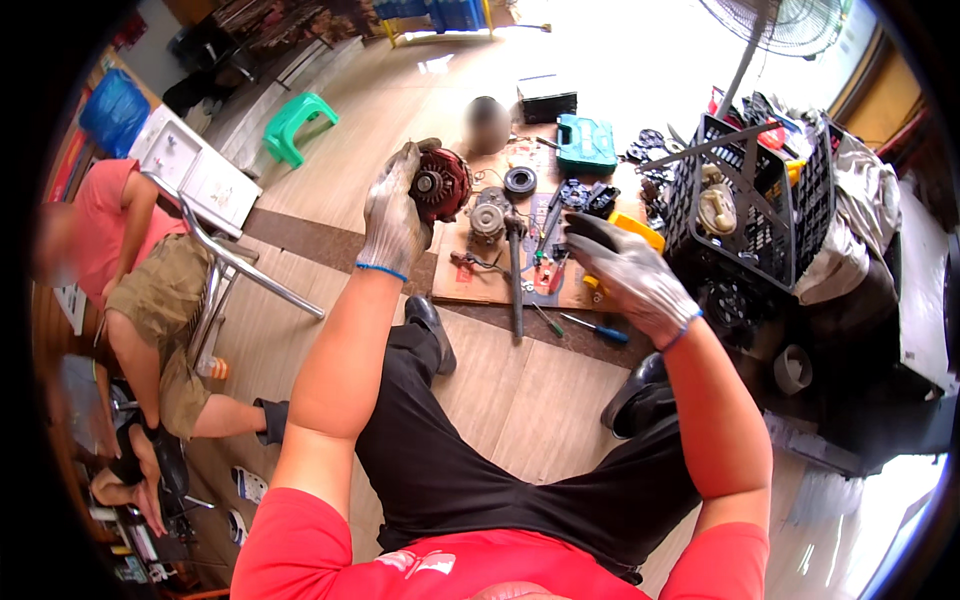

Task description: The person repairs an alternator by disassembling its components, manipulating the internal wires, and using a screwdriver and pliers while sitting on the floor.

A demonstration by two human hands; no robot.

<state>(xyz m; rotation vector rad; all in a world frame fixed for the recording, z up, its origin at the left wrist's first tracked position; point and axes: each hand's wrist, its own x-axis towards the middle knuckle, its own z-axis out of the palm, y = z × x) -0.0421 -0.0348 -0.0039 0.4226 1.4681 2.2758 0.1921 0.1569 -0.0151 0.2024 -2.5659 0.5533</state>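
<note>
Both of my hands wear whitish knitted work gloves with dark soiling. My left hand (398,200) is closed round a dark red, round motor part (440,186) with a shaft and toothed ring at its centre, held up over the left side of the cardboard mat (470,285). Over the mat's right side is my right hand (630,275), its fingers stretched out and apart, with nothing visible in them. Between the hands lie a round metal motor housing (487,222), a black ring (520,181) and a hammer (516,285). Black parts (590,197) lie just beyond the right hand.
A teal tool case (588,145) stands behind the mat. Screwdrivers, one blue-handled (608,332), lie at its near edge. Black crates (740,210) full of parts crowd the right. On the left are a seated person (140,250), a metal-framed chair (250,270) and a green stool (298,125).
</note>
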